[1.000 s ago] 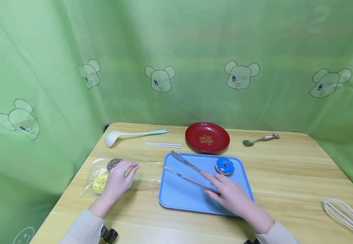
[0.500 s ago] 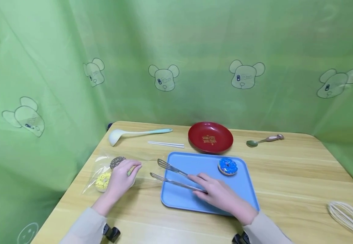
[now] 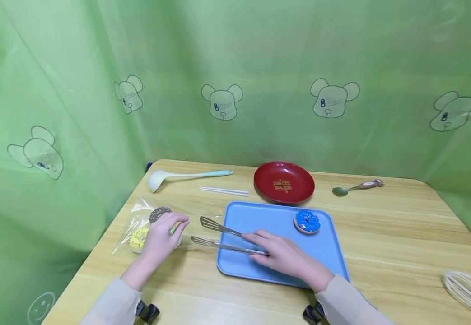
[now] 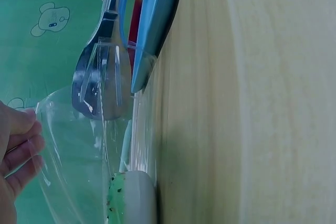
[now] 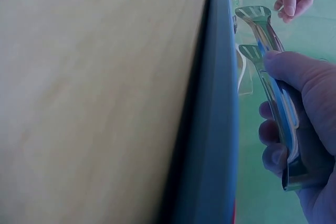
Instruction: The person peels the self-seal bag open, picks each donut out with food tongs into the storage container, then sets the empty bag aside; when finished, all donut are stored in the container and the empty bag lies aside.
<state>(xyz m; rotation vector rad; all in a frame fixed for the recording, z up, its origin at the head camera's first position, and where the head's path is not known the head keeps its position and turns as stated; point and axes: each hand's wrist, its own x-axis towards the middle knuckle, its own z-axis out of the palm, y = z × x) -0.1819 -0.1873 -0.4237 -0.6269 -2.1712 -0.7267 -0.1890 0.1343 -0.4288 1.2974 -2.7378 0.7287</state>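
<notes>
On the counter [image 3: 398,234], the blue tray [image 3: 268,219] lies right of the clear bag [image 4: 68,182], whose edge the left hand [image 3: 161,237] pinches. The tongs [image 3: 229,231], arms apart in the right hand's [image 3: 280,255] grip, point left across the tray's rim toward the bag; whether inside, I cannot tell. The green doughnut [image 4: 136,198] sits bagged, nearer the left hand.

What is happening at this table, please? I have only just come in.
A person's left hand pinches the edge of a clear plastic bag, where a yellow doughnut and a dark doughnut lie. Their right hand holds metal tongs, spread and gripping nothing. The tips reach past the side of the blue tray toward the bag; whether they are inside it, I cannot tell. A blue doughnut sits on the tray.
</notes>
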